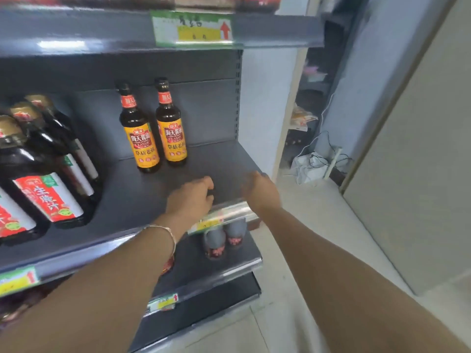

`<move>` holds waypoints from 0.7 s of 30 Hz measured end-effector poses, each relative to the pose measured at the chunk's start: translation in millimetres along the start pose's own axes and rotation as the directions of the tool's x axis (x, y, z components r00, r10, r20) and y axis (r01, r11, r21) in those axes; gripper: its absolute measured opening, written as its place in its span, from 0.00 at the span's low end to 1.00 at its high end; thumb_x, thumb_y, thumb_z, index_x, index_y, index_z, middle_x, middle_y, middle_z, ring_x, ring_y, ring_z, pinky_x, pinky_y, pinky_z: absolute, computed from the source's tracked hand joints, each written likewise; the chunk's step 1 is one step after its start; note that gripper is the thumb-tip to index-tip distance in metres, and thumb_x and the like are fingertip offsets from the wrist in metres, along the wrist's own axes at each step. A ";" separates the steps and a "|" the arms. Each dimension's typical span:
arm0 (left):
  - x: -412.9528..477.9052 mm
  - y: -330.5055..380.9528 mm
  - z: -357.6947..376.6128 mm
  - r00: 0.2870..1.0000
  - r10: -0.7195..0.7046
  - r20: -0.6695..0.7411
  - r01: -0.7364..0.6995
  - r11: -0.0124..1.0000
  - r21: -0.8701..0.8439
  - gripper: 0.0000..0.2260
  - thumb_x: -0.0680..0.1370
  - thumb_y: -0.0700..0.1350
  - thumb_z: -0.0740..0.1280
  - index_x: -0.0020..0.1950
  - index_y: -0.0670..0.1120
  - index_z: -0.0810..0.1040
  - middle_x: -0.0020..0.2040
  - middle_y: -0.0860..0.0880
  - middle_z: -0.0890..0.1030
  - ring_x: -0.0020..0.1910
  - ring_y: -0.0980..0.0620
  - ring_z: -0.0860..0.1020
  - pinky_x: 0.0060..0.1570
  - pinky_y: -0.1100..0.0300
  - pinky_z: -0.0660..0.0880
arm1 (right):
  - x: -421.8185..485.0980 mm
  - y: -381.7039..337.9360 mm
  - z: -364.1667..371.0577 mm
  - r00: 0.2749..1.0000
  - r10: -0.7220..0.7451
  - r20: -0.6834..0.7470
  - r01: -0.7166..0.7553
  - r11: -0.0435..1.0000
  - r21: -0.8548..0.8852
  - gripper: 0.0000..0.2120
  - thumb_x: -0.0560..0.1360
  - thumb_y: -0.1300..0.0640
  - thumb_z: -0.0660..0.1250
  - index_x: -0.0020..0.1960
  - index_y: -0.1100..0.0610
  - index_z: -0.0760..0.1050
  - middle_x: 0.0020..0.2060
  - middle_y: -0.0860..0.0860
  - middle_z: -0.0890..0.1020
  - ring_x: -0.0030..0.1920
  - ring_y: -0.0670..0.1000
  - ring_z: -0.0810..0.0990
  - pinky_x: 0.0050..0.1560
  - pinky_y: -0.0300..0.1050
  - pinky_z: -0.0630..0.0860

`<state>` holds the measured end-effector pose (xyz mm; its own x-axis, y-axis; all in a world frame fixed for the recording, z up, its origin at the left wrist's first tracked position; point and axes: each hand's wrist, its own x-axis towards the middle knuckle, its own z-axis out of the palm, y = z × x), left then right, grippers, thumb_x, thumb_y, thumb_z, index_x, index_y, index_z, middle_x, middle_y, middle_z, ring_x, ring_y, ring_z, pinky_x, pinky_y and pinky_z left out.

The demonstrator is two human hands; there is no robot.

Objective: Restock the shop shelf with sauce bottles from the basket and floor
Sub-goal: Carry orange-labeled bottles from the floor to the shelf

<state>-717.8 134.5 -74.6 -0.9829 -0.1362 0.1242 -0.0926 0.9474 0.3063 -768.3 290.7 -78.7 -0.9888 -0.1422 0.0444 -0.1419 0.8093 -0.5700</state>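
Two dark sauce bottles with orange labels, one on the left [139, 133] and one on the right [171, 126], stand upright near the back of the grey middle shelf [132, 197]. Both my hands hover over the shelf's front right part, in front of those bottles. My left hand [192, 197] has its fingers curled under and holds nothing that I can see. My right hand [260, 189] is blurred, turned away from me, and also seems empty. Neither hand touches a bottle.
Large dark jugs with red and white labels [43, 184] fill the left of the same shelf. Two grey-capped bottles [224, 240] stand on the shelf below. To the right lie a tiled floor [318, 225], a plastic bag with cables [311, 164] and a beige wall panel [420, 174].
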 end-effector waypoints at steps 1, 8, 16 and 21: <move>-8.1 16.9 4.9 0.998 0.059 0.020 -0.060 0.998 0.020 0.09 0.76 0.47 0.61 0.55 0.50 0.72 0.56 0.48 0.79 0.55 0.44 0.76 0.48 0.53 0.73 | -14.6 15.2 -11.2 1.000 0.019 -0.017 -0.019 1.000 -0.014 0.16 0.76 0.57 0.59 0.63 0.56 0.71 0.58 0.58 0.74 0.58 0.63 0.74 0.58 0.55 0.73; -56.0 151.8 82.7 0.914 0.364 0.177 -0.372 0.928 0.011 0.10 0.77 0.49 0.59 0.56 0.51 0.72 0.57 0.47 0.78 0.54 0.43 0.77 0.49 0.53 0.71 | -111.3 169.4 -76.1 0.965 0.247 -0.087 -0.258 0.955 -0.146 0.19 0.77 0.56 0.59 0.68 0.54 0.67 0.62 0.56 0.72 0.61 0.60 0.71 0.55 0.51 0.71; -151.1 291.4 239.7 0.761 0.496 0.417 -0.526 0.849 -0.050 0.11 0.77 0.47 0.58 0.59 0.51 0.71 0.57 0.49 0.78 0.55 0.44 0.76 0.52 0.54 0.71 | -247.5 377.9 -95.2 0.862 0.506 -0.019 -0.495 0.835 -0.241 0.19 0.78 0.57 0.58 0.69 0.54 0.65 0.62 0.56 0.72 0.60 0.58 0.71 0.54 0.52 0.72; -210.8 356.3 330.8 0.694 0.502 0.516 -0.531 0.841 -0.104 0.11 0.78 0.46 0.56 0.59 0.50 0.70 0.55 0.49 0.78 0.53 0.44 0.76 0.48 0.55 0.70 | -309.4 479.6 -78.5 0.781 0.624 0.033 -0.604 0.768 -0.215 0.19 0.77 0.57 0.58 0.69 0.53 0.65 0.61 0.56 0.71 0.61 0.58 0.70 0.54 0.52 0.72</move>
<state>-596.4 596.5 -303.9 -0.8111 0.5304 -0.2466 0.4605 0.8389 0.2900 -533.9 767.5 -301.4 -0.8593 0.3748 -0.3480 0.4784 0.8296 -0.2879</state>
